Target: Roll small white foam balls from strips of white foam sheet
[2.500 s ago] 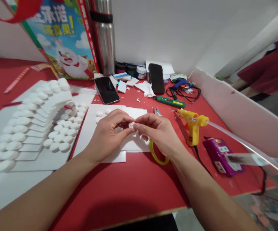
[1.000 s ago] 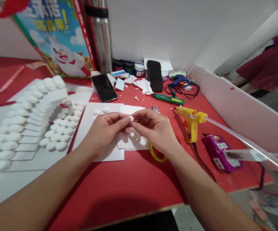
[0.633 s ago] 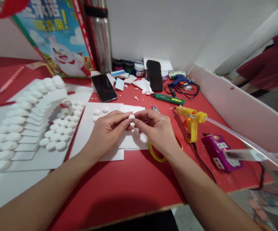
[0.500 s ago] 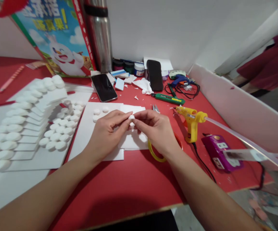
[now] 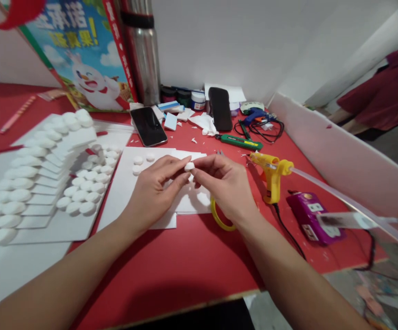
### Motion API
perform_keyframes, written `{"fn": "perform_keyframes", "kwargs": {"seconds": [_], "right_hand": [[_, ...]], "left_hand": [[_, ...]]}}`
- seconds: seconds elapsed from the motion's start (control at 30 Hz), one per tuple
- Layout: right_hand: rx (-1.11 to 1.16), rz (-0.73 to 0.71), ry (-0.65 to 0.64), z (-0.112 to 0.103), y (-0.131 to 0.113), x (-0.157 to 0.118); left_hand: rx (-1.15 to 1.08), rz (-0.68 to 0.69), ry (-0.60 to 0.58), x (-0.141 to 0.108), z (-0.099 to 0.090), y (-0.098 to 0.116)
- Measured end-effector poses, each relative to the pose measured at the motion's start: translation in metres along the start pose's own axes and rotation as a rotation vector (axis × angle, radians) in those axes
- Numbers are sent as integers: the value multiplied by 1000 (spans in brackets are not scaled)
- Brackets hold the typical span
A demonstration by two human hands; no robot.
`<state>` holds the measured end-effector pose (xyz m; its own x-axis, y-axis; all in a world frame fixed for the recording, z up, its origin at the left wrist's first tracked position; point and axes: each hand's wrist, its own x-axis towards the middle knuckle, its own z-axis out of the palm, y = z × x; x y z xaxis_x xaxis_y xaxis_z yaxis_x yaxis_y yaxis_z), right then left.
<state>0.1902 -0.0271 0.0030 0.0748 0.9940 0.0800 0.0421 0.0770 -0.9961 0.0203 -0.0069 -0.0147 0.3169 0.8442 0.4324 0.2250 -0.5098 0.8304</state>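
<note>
A small white rounded piece (image 5: 190,167) is pinched between the fingertips of my left hand (image 5: 157,185) and my right hand (image 5: 224,183), just above white sheets (image 5: 192,201). Several similar white discs (image 5: 138,160) lie on the sheet to the left of my hands. Further left, many white ovals (image 5: 80,195) sit in rows on a board, beside a fanned stack of white cards (image 5: 41,211) with ovals at their ends. Under my right wrist is a yellow tape roll (image 5: 221,220), partly covered.
A yellow glue gun (image 5: 272,172), a purple box (image 5: 316,217) and a green cutter (image 5: 242,142) lie to the right. Phones (image 5: 148,126), a steel bottle (image 5: 142,59) and paper scraps stand behind. A person in dark red clothing (image 5: 384,91) is beyond the partition.
My fingertips have shifted on the small white piece, which now shows more of its surface. My right fingers have turned slightly. The view has moved a little.
</note>
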Motion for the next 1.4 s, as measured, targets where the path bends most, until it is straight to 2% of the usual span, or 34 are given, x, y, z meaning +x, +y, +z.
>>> {"fn": "perform_keyframes", "kwargs": {"seconds": [0.13,0.2,0.23,0.4,0.53,0.63,0.73,1.17,1.33,1.4], "right_hand": [[-409,-420,-24,-4,3,-2],[-514,-537,-54,-6,5,-3],[-515,-543,-65,-6,6,-4],[-350,-324,-65,-8,5,-3],[-121,-30,-100,-7,-1,-1],[131,216,-165,-8,-5,-1],[334,355,-209,-8,-5,0],[250,359,-92,-1,-2,-2],[282,474,-189,-8,-7,2],[298,484,-173,-11,-10,4]], "left_hand": [[-216,-192,-29,0,-5,1],[-211,-204,-15,-1,-6,1],[-187,-188,-3,-1,-6,1],[-3,-1,40,-1,-7,-1],[138,136,44,1,-9,1],[161,180,62,2,-9,2],[145,202,71,1,-7,2],[247,268,78,-3,0,2],[155,139,56,-3,-1,3],[98,79,49,-2,-2,4]]}}
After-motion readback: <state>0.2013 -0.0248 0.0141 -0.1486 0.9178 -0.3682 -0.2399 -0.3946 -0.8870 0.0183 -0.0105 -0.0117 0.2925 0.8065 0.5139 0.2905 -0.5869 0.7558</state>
